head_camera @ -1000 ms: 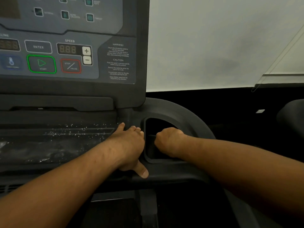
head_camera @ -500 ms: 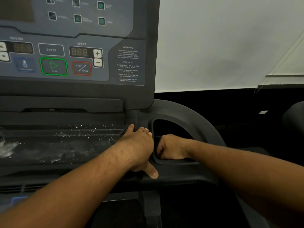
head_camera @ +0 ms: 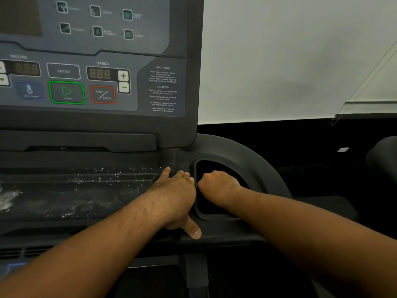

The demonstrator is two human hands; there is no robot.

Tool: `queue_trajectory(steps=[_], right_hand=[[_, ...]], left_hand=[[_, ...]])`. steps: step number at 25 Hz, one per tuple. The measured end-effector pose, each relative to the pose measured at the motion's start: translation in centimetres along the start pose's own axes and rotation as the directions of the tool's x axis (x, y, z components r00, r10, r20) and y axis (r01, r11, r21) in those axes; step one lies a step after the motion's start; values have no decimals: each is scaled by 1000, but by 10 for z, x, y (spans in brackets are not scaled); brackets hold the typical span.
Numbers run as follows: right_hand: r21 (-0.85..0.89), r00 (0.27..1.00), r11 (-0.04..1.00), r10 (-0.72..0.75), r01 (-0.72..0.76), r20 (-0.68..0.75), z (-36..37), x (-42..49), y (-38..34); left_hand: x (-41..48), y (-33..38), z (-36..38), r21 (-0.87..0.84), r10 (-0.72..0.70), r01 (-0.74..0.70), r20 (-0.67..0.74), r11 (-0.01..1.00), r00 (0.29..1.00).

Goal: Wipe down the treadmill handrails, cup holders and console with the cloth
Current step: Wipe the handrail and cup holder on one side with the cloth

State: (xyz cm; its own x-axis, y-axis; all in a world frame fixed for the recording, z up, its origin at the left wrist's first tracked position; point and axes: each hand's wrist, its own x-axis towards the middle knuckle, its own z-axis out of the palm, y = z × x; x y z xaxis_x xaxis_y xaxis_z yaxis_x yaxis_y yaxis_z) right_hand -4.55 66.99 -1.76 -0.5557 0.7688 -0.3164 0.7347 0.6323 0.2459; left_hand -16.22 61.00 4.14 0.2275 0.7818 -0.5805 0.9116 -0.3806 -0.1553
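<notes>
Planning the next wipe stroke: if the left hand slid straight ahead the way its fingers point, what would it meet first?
Likely the dark upright support under the console, just beyond the fingertips of the left hand; depth is unclear.

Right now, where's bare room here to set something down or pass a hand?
Free: the tray below the console, left of the left hand, speckled white; the ledge before the cup holder, right of the left thumb. Crowded: the right hand sits in the cup holder, the left hand lies beside its rim.
</notes>
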Motion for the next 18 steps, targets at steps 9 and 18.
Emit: queue_trajectory(steps=[9, 18], right_hand=[[349, 860, 913, 4, -211, 510, -7, -27, 21], [704, 844, 583, -57, -406, 533, -14, -29, 3]], left_hand=[[-6, -1, 1, -14, 1, -1, -18, 1000, 1000], [-1, 3, -4, 57, 0, 0, 1, 998, 1000]])
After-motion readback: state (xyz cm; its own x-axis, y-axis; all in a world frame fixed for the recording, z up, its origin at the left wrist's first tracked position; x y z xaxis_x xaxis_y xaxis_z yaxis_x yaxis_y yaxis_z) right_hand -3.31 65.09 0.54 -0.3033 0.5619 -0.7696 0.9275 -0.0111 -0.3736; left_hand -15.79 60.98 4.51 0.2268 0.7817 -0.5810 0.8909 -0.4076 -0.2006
